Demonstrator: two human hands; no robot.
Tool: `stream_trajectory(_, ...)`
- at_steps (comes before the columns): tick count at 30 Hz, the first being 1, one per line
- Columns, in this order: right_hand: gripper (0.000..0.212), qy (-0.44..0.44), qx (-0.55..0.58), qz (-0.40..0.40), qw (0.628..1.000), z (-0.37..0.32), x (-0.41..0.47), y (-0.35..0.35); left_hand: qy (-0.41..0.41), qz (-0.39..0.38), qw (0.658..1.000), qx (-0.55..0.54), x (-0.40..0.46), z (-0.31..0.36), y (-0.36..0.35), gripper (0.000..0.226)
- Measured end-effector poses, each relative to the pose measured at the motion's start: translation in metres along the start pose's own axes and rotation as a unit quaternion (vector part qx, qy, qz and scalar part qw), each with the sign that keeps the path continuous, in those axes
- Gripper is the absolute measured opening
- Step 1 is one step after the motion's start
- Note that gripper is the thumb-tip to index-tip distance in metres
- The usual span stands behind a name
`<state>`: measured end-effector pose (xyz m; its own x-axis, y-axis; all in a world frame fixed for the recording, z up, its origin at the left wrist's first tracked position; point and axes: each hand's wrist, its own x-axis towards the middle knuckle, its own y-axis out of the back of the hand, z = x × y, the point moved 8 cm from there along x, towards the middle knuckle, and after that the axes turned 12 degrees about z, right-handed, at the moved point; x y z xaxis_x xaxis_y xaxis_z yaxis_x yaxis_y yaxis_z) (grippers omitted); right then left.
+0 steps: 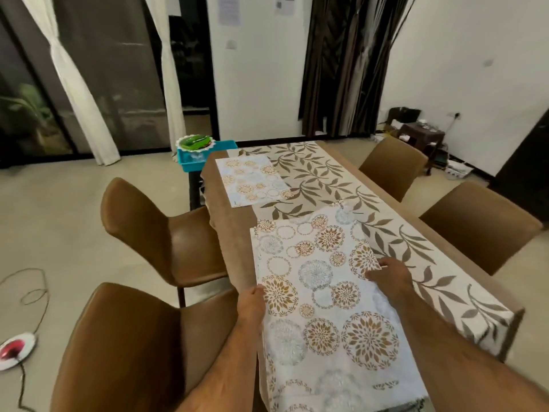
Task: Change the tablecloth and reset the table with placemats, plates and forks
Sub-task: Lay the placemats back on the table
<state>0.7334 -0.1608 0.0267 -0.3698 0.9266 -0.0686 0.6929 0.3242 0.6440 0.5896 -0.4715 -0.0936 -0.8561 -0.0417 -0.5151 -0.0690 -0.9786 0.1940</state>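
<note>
A brown tablecloth with a cream, leaf-patterned middle (320, 173) covers the long table. One white placemat with floral circles (249, 179) lies flat at the far left side. A stack of like placemats (315, 292) lies near me, its near end hanging over the table edge. My left hand (251, 304) grips the stack's left edge. My right hand (389, 278) pinches the right corner of the top placemat, which is lifted a little. No plates or forks are in view on the table.
Brown chairs stand on both sides: two on the left (154, 230), two on the right (478, 224). A blue tray (190, 162) with a green item sits beyond the table's far left corner. A cable and a red-and-white device (15, 349) lie on the floor at left.
</note>
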Motion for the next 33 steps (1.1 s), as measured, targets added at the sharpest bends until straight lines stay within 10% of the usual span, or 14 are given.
stream_trajectory(33,0.021,0.044,-0.106,-0.222,0.968,0.086,0.213,-0.183,0.032,0.249,0.927,0.278,0.104,-0.014,-0.095,0.018)
